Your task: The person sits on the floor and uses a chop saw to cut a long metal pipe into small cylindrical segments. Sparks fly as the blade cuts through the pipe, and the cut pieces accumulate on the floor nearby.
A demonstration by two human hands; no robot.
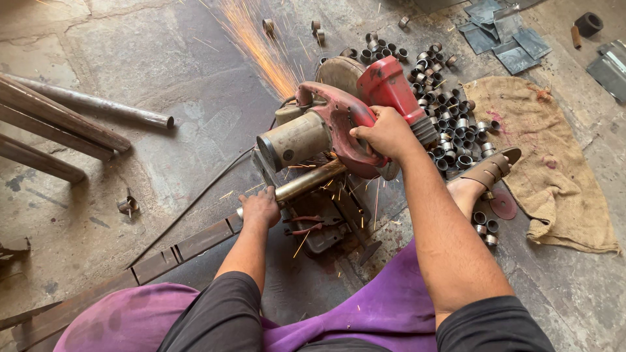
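Observation:
A red chop saw [339, 117] sits on the concrete floor in front of me, throwing orange sparks [257, 45] up and to the far left. My right hand [385, 133] grips the saw's red handle and holds it pressed down. A metal pipe [306, 181] lies across the saw's base under the blade. My left hand [259, 208] clasps the near end of that pipe, beside a flat steel bar [163, 257] that runs to the lower left.
Many short cut pipe rings [450, 111] lie heaped right of the saw. A burlap sack [554, 163] lies further right; my sandalled foot [486, 179] rests by it. Long pipes [59, 124] lie at left. Metal sheets [502, 36] are at the top right.

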